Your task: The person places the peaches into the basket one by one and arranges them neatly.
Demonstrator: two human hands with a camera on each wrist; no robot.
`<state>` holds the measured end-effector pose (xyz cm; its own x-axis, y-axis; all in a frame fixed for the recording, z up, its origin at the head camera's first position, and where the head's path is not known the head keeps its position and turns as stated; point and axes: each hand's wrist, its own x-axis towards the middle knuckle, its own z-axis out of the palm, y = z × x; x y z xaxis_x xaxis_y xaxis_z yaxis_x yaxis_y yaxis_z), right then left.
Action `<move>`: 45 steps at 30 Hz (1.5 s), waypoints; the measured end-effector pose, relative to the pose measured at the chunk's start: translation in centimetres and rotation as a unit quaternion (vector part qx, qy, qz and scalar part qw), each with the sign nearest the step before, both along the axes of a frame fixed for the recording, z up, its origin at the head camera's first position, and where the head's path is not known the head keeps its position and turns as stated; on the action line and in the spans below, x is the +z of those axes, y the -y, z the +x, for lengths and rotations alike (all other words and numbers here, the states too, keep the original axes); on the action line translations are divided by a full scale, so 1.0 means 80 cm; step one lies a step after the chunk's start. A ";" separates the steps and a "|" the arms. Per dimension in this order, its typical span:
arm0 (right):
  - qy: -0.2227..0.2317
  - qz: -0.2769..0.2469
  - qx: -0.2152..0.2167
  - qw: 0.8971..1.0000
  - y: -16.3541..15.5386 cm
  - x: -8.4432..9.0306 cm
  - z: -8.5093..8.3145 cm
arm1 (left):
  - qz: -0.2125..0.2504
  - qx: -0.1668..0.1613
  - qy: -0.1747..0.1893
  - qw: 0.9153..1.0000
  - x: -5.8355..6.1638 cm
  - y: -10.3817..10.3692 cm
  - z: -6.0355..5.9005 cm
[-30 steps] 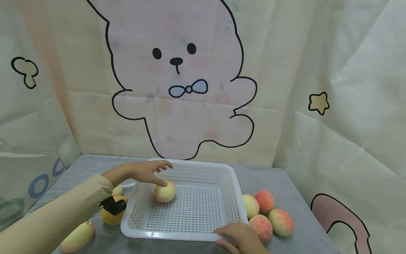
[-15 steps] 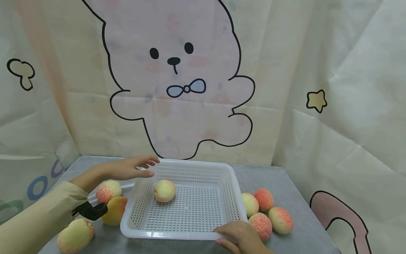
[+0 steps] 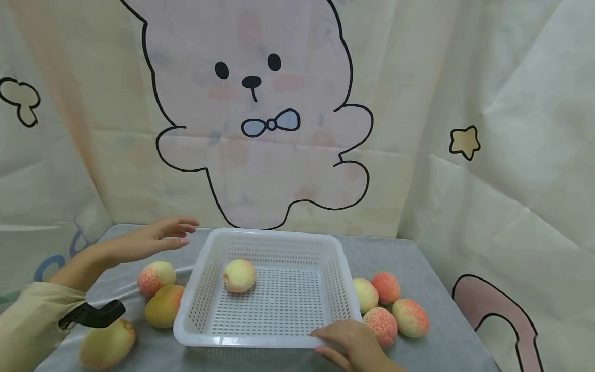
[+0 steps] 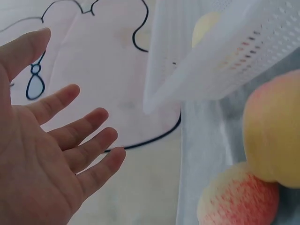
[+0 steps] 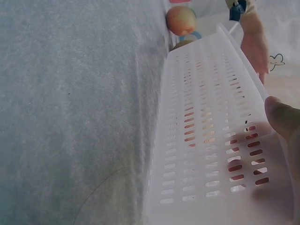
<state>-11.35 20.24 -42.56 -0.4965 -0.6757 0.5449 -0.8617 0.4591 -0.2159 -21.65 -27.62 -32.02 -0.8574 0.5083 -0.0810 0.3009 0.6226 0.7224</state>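
Note:
A white perforated basket (image 3: 203, 297) stands mid-table with one pale peach (image 3: 239, 275) inside near its left wall. My left hand (image 3: 169, 233) hovers flat and empty just outside the basket's far left corner, above a red-blushed peach (image 3: 156, 276). The left wrist view shows the bare palm (image 4: 47, 154) with fingers spread, the basket (image 4: 234, 61) beside it and two peaches (image 4: 272, 126) below. My right hand (image 3: 327, 342) pinches the basket's near right rim, its thumb (image 5: 282, 119) lying on the basket wall (image 5: 206, 140).
Left of the basket lie a yellow-orange fruit (image 3: 163, 306) and a pale one (image 3: 108, 342). Several peaches (image 3: 385, 287) cluster on the grey table (image 3: 418, 258) at the right. Printed fabric walls close in the back and both sides.
My left hand let go of the peach in the basket and drew back left, out over the rim. The peach stays put. My right hand has kept its hold.

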 end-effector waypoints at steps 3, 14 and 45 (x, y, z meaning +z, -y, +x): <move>-0.004 0.004 -0.003 1.000 0.000 0.000 0.000 | 0.006 0.018 0.011 1.000 -0.008 0.019 -0.001; -0.014 0.005 -0.001 1.000 -0.001 -0.001 -0.002 | 0.054 0.036 0.087 0.994 -0.059 0.084 -0.011; -0.006 0.001 0.007 1.000 0.000 0.000 -0.001 | 0.026 0.010 0.267 0.963 -0.119 0.104 -0.016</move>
